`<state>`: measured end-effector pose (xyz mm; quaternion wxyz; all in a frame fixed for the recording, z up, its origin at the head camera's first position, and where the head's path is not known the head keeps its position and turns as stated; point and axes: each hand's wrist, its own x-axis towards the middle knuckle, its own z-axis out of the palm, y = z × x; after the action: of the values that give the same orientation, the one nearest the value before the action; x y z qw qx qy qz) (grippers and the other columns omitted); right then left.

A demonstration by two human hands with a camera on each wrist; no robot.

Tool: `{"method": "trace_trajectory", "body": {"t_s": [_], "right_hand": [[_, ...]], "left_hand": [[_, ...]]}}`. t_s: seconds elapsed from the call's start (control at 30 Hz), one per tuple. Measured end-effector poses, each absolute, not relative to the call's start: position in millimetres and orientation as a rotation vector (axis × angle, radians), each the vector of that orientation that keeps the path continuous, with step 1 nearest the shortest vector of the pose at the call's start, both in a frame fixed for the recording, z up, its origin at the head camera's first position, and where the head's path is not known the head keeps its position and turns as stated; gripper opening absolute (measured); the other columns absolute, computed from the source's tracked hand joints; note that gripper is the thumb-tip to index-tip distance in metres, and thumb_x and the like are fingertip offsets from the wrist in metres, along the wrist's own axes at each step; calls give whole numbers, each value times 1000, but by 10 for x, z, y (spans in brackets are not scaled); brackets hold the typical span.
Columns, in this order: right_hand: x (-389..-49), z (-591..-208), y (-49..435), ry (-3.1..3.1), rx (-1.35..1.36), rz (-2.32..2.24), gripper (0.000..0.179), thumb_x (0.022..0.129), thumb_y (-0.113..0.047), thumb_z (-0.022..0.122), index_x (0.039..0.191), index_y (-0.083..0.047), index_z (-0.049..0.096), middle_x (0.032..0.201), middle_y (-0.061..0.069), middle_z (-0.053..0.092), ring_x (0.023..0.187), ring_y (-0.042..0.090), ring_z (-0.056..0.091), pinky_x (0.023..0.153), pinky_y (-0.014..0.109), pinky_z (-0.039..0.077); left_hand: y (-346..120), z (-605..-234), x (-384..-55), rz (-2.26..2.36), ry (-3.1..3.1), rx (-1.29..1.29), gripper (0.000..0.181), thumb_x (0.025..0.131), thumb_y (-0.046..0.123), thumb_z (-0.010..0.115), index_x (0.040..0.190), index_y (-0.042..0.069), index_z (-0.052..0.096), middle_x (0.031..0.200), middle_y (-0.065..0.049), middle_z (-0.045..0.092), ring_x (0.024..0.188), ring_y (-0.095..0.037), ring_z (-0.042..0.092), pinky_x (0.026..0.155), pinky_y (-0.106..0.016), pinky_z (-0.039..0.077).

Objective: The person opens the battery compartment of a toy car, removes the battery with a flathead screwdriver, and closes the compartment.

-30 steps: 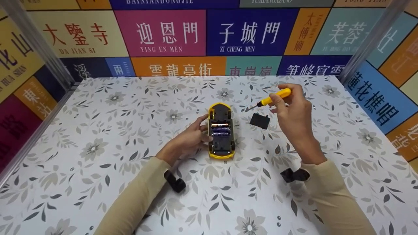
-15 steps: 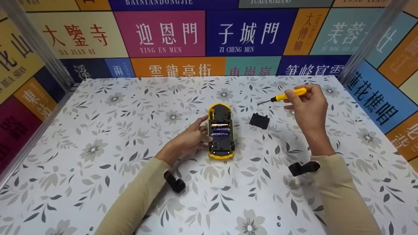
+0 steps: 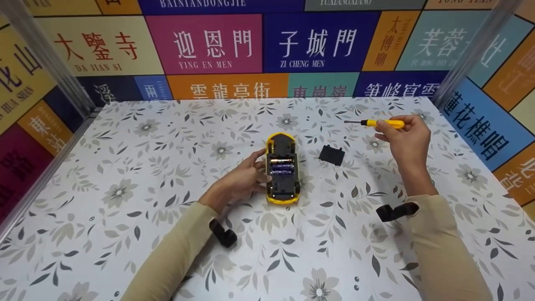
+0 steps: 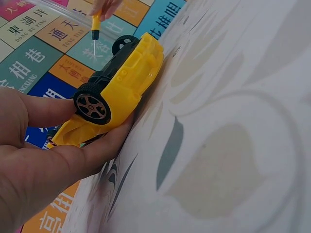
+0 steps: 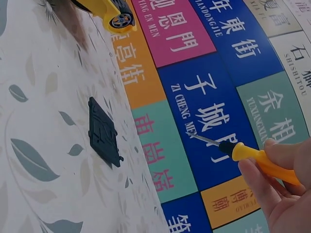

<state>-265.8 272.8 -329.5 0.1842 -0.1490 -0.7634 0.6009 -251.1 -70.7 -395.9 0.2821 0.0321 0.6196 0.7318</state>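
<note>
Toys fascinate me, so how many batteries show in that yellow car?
3, lying parallel in the upturned yellow plastic toy car: a partly orange cylindrical battery farthest away, a purple cylindrical battery midway, another purple battery nearest.

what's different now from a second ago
The right hand has moved to the right with the screwdriver, away from the car; the shaft, slanted before, now looks nearly level in the head view. Nothing was picked up or let go. Unchanged: the left hand holds the car, batteries showing, and the cover lies beside it.
</note>
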Motion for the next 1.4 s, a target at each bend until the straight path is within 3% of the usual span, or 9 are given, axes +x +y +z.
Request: {"method": "trace_trajectory", "body": {"t_s": [0.33, 0.53, 0.87, 1.2, 1.4], "right_hand": [[-2752, -3367, 2906, -2207, -588, 1730, 28, 91, -16, 73, 110, -20, 53, 106, -7, 58, 101, 8, 66, 83, 15, 59], [-2810, -3462, 3064, -2230, -718, 1753, 27, 91, -17, 72, 109, -22, 52, 105, -7, 54, 100, 9, 66, 84, 16, 59], [-2853, -3643, 3286, -2374, -868, 1684, 24, 93, -23, 70, 105, -27, 49, 107, -8, 46, 110, 13, 60, 94, 19, 56], [-2810, -3773, 3360, -2575, -918, 1557, 24, 92, -31, 70, 105, -21, 53, 110, -1, 52, 79, 5, 64, 79, 15, 57], [-2780, -3827, 3410, -2715, -921, 1456, 28, 91, -33, 70, 110, -17, 57, 111, 2, 55, 91, 12, 55, 75, 19, 50]], "left_hand": [[-706, -3968, -2518, 1958, 1668, 95, 92, 85, -18, 46, 161, 22, 12, 158, -16, 36, 128, -35, 55, 101, -50, 55], [-704, -3962, -2520, 1952, 1678, 81, 92, 85, -17, 47, 160, 23, 14, 156, -15, 38, 123, -32, 57, 97, -47, 57], [-704, -3959, -2514, 1954, 1667, 64, 91, 85, -17, 48, 160, 24, 16, 158, -14, 36, 131, -36, 54, 104, -51, 54], [-705, -3973, -2524, 1946, 1668, 87, 92, 86, -18, 47, 161, 24, 13, 158, -15, 35, 130, -36, 54, 104, -52, 54], [-698, -3974, -2533, 1947, 1673, 77, 91, 86, -18, 46, 160, 25, 15, 159, -15, 35, 130, -36, 54, 103, -51, 54]]}}
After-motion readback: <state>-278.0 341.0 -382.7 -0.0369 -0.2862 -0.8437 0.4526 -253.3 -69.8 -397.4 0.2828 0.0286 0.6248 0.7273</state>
